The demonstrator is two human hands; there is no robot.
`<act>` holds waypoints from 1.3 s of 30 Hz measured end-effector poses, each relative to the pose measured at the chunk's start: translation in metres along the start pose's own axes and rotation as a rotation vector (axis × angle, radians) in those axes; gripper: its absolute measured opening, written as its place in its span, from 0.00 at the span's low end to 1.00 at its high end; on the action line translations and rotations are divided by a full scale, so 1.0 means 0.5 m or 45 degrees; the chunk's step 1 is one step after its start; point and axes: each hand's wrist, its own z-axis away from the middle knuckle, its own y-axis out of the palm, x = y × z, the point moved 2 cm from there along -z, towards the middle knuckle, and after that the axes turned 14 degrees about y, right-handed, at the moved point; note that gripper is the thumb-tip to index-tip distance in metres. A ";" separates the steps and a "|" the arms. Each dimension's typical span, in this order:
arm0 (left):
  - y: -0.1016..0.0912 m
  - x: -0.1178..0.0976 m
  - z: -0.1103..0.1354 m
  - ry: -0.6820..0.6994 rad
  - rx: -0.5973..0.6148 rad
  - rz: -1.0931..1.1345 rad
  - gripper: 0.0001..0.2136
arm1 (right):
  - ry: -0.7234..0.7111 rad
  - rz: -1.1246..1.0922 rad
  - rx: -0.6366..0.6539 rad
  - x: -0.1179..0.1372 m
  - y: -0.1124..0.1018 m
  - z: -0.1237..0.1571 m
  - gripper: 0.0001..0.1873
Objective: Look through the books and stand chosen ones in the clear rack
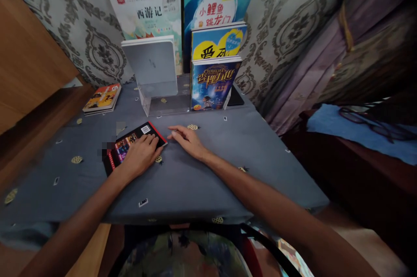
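Note:
A black book (121, 148) with a red spine edge, a white barcode and small colour pictures lies flat and slanted on the cloth-covered table. My left hand (142, 151) rests on top of it, fingers laid over the cover near the barcode and thumb out toward its lower right edge. Just right of the book, my right hand (188, 140) lies on its side on the cloth with its fingers stretched out and nothing in them. The gap between that hand and the book's corner is small.
Behind the hands stands a clear acrylic stand (163, 105) bearing a pale grey book (153, 68) and a dark blue book (211, 85). A stack of orange books (103, 98) lies at the back left. Taller books (146, 11) lean behind. Eyeglasses (365, 120) rest on blue cloth at right.

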 end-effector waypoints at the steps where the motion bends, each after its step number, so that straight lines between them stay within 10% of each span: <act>1: 0.000 -0.001 0.000 -0.001 0.003 -0.002 0.19 | -0.007 0.019 -0.001 0.001 0.000 0.001 0.18; 23: 0.008 -0.003 0.011 -0.015 -0.077 0.110 0.19 | -0.293 0.671 0.099 0.021 0.022 0.034 0.19; 32: -0.004 0.133 0.147 -0.358 -0.047 0.097 0.22 | -0.391 0.799 0.062 0.020 0.036 0.052 0.17; 39: -0.013 0.110 0.196 -0.437 -0.002 -0.077 0.24 | -0.356 0.816 0.104 0.026 0.042 0.015 0.21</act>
